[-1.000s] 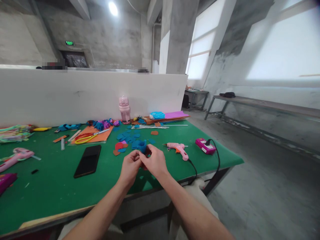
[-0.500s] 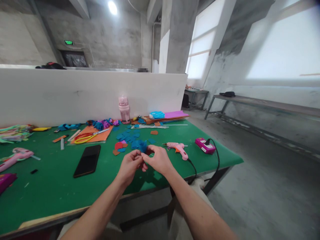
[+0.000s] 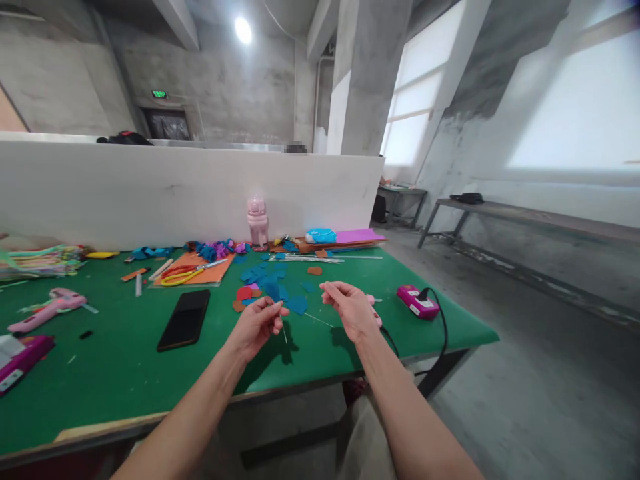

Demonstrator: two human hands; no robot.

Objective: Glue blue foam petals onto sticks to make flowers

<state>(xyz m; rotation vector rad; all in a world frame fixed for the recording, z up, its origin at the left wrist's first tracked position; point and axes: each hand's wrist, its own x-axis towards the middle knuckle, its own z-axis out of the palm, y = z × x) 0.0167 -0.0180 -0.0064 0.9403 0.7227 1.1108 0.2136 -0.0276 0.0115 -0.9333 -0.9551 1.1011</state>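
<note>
My left hand (image 3: 259, 325) is closed in a pinch on a thin wire stem (image 3: 285, 332), which pokes out below the fingers. At the top of the pinch stands a blue felt piece (image 3: 271, 288), seemingly on the same stem. Off to the right, my right hand (image 3: 349, 308) also pinches, thumb against fingertips; whatever lies between them, if anything, is too small to make out. It partly covers a pink glue gun (image 3: 375, 313). Loose blue felt pieces (image 3: 297, 305) lie on the green table between and beyond the hands, near a thin pale stick (image 3: 319, 321).
A black phone (image 3: 184, 320) lies left of my hands. Behind it, scissors (image 3: 187, 273) rest on orange sheets (image 3: 216, 272). A pink bottle (image 3: 258, 223) stands by the white partition (image 3: 200, 193). A magenta box (image 3: 418, 302) with a black cable sits at right.
My hands were together around the blue felt piece; now they are apart. The right hand has moved right, over the glue gun, while the left keeps the stem. The view has shifted slightly.
</note>
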